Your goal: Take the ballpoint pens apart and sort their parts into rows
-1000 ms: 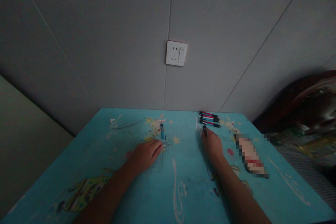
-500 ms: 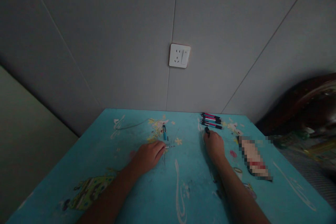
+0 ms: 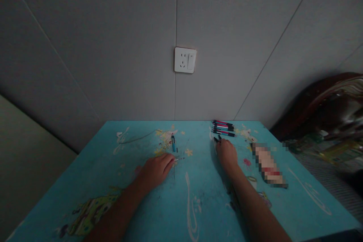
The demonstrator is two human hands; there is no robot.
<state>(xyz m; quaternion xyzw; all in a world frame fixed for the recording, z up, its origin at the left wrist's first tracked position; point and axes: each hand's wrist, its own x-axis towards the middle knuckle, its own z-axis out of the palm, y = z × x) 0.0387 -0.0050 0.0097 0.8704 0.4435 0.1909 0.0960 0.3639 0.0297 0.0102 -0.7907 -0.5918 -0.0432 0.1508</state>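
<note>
My left hand [image 3: 159, 167] and right hand [image 3: 227, 154], both occupied, on the blue desk [image 3: 161, 211].
The left pinches a thin pale rod [image 3: 176, 159], with a blue pen piece [image 3: 173, 144] lying just beyond it; the right is curled around a dark slim piece [image 3: 216, 140], mostly hidden, near the row of pens [image 3: 223, 128].
</note>
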